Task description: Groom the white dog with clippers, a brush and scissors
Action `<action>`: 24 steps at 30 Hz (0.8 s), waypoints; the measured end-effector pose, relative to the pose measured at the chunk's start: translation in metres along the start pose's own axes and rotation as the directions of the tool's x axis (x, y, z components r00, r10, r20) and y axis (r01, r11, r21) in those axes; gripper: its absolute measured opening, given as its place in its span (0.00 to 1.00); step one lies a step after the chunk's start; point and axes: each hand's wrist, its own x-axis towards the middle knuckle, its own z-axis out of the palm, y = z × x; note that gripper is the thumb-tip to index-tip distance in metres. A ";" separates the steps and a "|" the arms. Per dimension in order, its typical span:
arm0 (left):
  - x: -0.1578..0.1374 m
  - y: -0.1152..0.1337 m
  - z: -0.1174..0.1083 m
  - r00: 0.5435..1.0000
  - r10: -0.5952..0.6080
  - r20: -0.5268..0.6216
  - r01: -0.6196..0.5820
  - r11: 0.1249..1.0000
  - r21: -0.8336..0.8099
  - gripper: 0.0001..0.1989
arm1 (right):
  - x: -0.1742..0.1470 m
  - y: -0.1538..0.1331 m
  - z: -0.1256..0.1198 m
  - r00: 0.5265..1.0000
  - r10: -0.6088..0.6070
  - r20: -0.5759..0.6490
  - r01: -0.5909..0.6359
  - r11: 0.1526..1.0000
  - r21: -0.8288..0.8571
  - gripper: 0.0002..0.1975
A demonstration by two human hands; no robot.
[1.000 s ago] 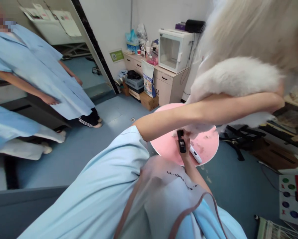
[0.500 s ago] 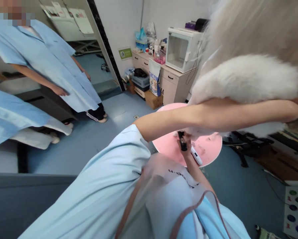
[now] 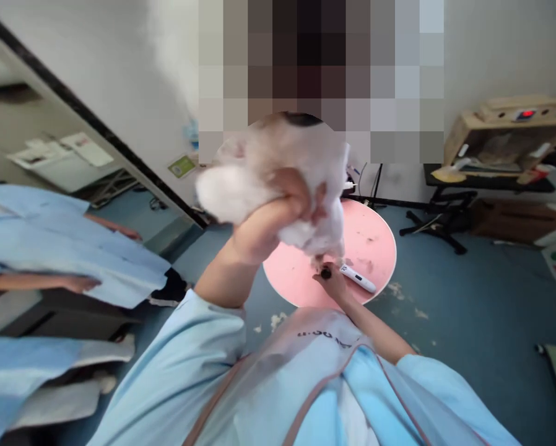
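A fluffy white dog [image 3: 334, 214] is on a round pink table [image 3: 380, 232]; its upper part is blurred out. My left hand [image 3: 296, 189] is wrapped round the dog's body, with the fingers sunk in its fur. Low at the dog's foot, my right hand [image 3: 336, 282] grips a black clipper [image 3: 325, 272], seen nearly end-on, so its head is hidden. Just right of that hand, a white clipper [image 3: 359, 279] lies on the tabletop among tufts of cut hair [image 3: 366, 265].
Two people in blue coats, one with a visible hand [image 3: 80, 284], are on the left beside a mirror [image 3: 96, 192]. A dark stand with a wooden box [image 3: 505, 145] is at the right. Loose hair [image 3: 396, 290] lies on the blue floor. A cardboard box [image 3: 514, 220] sits below the stand.
My view has swung to the right, so the dog and table appear further left. My left arm, earlier stretched across the dog, is now bent with its hand in view. My right hand keeps the black clipper.
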 end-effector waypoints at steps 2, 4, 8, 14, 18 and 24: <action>0.001 -0.001 0.001 0.997 0.078 0.011 -0.078 0.997 0.019 0.14 | -0.013 -0.008 -0.019 0.997 -0.016 -0.071 0.020 0.999 0.046 0.17; 0.003 -0.002 0.003 0.994 0.107 0.019 -0.108 0.994 0.032 0.15 | -0.016 -0.018 -0.038 0.985 -0.129 -0.111 0.140 0.985 0.101 0.22; 0.005 0.000 0.008 0.994 0.101 0.038 -0.103 0.994 0.045 0.18 | 0.013 -0.026 -0.056 0.946 -0.318 -0.059 0.322 0.944 0.071 0.18; 0.003 -0.001 0.006 0.991 0.112 -0.068 -0.108 0.992 0.060 0.21 | 0.018 -0.011 -0.033 0.978 -0.197 0.070 0.202 0.976 -0.076 0.17; 0.004 0.000 0.007 0.991 0.134 -0.015 -0.133 0.989 0.068 0.21 | 0.000 -0.012 -0.019 0.985 -0.174 -0.012 0.173 0.984 -0.043 0.13; -0.011 0.018 0.005 0.997 -0.015 -0.073 0.025 0.990 0.140 0.26 | 0.012 -0.004 0.000 0.987 -0.162 -0.006 0.160 0.980 -0.117 0.19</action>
